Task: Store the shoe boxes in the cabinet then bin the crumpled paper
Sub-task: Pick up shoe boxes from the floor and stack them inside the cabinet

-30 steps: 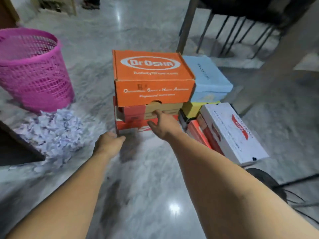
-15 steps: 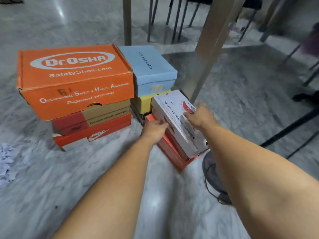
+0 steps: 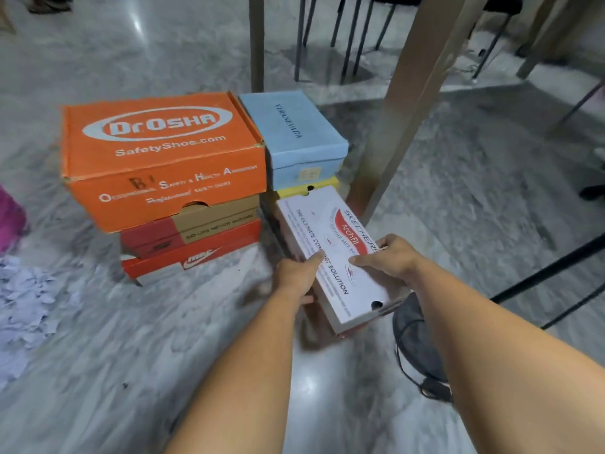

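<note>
Pink waste basket [image 3: 9,217], only its edge in view at far left; beside it on the marble floor [image 3: 131,339], loose crumpled paper [image 3: 26,306], not yet binned.

Stack one, left of centre: orange Dr.Osha box [image 3: 163,158] on top; red-and-tan box [image 3: 190,231] under it; red Nike box [image 3: 193,253] at the bottom, on the floor; all untouched.

Stack two, just to the right and touching: pale blue Vera Nevada box [image 3: 294,136] over a yellow box [image 3: 307,190], largely hidden.

Item in hand: white Skechers Arch Fit box [image 3: 330,257], tilted, leaning against stack two, near end toward the person; a reddish box edge shows beneath it, identity unclear.

Left hand [image 3: 296,276]: thumb on the lid, fingers curled round the left side, gripping the box.

Right hand [image 3: 389,257]: thumb and fingers laid over the right edge of the lid, also gripping.

Right of the box: wooden table leg [image 3: 393,142]; dark fan base with cable [image 3: 422,348] on the floor just beside the near corner.

Cabinet: not in view.

Handling note, as judgement: step is lifting this box for storage; hands would do better under the base than on the lid, which may slip off; lift straight up, clear of the cable and the table leg; keep level; watch whether the box beneath shifts.
</note>
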